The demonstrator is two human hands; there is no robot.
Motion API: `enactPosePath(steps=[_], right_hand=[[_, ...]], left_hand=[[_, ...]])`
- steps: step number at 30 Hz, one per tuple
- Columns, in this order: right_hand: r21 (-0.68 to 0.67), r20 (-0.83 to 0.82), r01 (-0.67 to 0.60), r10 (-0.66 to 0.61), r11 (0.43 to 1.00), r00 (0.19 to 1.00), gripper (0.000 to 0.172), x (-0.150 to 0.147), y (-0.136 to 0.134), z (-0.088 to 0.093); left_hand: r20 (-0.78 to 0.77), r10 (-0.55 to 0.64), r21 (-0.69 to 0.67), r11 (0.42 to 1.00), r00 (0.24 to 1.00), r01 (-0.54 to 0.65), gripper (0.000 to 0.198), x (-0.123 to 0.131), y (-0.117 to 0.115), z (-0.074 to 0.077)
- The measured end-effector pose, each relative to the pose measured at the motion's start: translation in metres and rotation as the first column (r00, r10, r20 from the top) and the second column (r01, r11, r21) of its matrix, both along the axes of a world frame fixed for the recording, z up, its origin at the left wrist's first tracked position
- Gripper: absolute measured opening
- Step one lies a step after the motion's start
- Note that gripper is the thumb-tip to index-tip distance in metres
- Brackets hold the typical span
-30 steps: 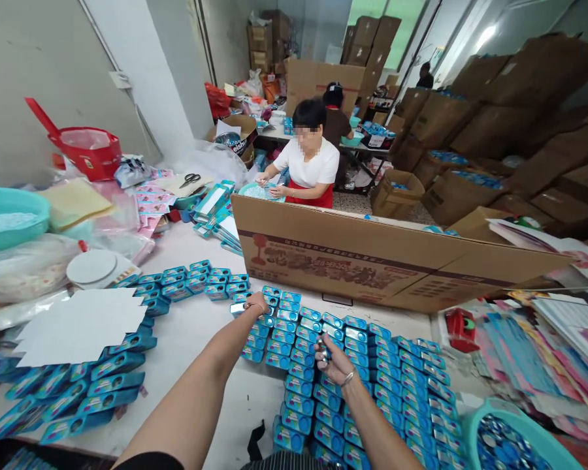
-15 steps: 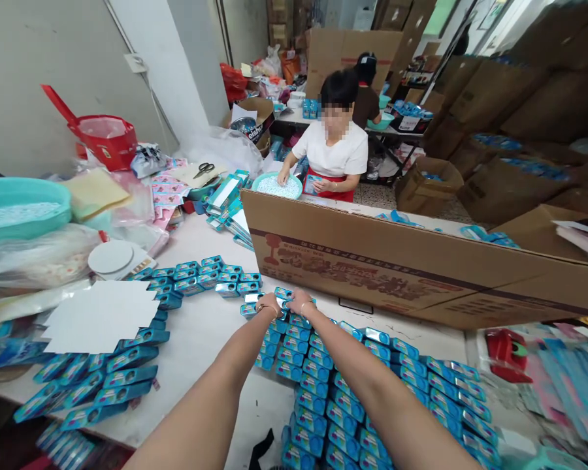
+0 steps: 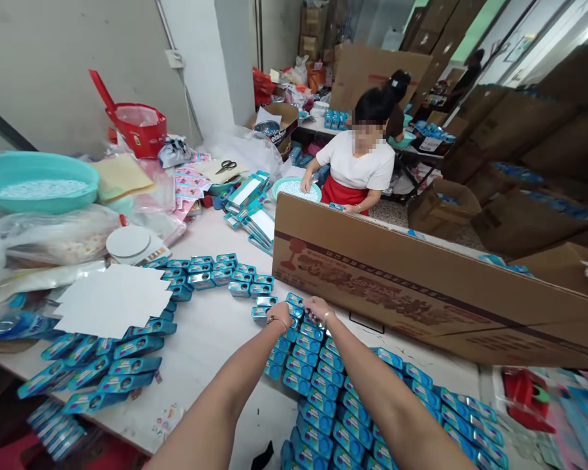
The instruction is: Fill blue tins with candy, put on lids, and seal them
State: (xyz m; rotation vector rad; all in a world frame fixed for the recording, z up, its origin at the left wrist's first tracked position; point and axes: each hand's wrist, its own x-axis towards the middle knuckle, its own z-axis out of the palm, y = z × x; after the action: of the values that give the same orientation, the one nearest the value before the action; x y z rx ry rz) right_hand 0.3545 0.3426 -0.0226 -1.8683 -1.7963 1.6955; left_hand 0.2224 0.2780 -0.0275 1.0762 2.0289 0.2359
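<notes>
Rows of small blue boxes point(image 3: 301, 370), each with a round spot on its face, stand packed together on the white table. At the far end of these rows my left hand point(image 3: 280, 314) has its fingers curled against a small blue box point(image 3: 293, 311). Close by on the right, the bent fingers of my right hand point(image 3: 318, 308) close on a box at the row's end, partly hidden by the hand. One more box point(image 3: 294, 299) stands just beyond, between the two hands.
A long cardboard wall point(image 3: 421, 287) runs behind the rows. White card sheets point(image 3: 112, 300) lie on other blue boxes at left, near a white scale point(image 3: 130, 243) and a turquoise basin point(image 3: 39, 179). Across the cardboard a co-worker point(image 3: 357, 156) reaches into another basin point(image 3: 296, 186).
The view has swung left, so everything sits further right. My hands have drawn slightly apart at the same row end. The co-worker's held packet has tilted and dropped lower behind the cardboard.
</notes>
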Motion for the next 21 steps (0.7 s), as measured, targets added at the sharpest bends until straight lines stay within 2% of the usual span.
enactPosePath(steps=[2, 4, 7, 11, 14, 17, 21], right_hand=[[-0.072, -0.126, 0.063, -0.072, 0.995, 0.989, 0.014, 0.014, -0.005, 0.006], [-0.133, -0.207, 0.088, -0.115, 0.987, 0.972, 0.016, 0.023, -0.007, 0.010], [-0.176, -0.212, 0.073, -0.110, 0.982, 0.971, 0.020, 0.026, -0.007, 0.011], [-0.124, -0.057, -0.015, 0.008, 0.992, 0.998, 0.016, 0.012, 0.002, 0.008], [-0.035, 0.118, -0.130, 0.134, 0.991, 0.984, 0.019, -0.005, 0.014, 0.007], [0.051, 0.307, -0.285, 0.256, 0.957, 0.917, 0.016, -0.020, 0.028, 0.008], [0.099, 0.503, -0.461, 0.356, 0.882, 0.788, 0.011, -0.033, 0.038, 0.012]], left_hand=[[-0.019, 0.012, 0.022, 1.000, 1.000, -0.012, 0.028, 0.001, -0.005, 0.002], [-0.017, 0.034, 0.047, 0.998, 0.999, -0.034, 0.022, 0.002, -0.011, 0.003], [0.028, 0.068, 0.100, 0.992, 0.997, -0.070, 0.011, 0.003, -0.025, 0.003], [0.113, 0.114, 0.217, 0.967, 0.987, -0.136, 0.012, 0.006, -0.051, 0.002], [0.178, 0.168, 0.300, 0.929, 0.970, -0.216, 0.015, 0.010, -0.071, -0.003], [0.236, 0.235, 0.357, 0.881, 0.943, -0.309, 0.014, 0.014, -0.085, -0.011], [0.286, 0.302, 0.395, 0.828, 0.909, -0.399, 0.014, 0.018, -0.098, -0.022]])
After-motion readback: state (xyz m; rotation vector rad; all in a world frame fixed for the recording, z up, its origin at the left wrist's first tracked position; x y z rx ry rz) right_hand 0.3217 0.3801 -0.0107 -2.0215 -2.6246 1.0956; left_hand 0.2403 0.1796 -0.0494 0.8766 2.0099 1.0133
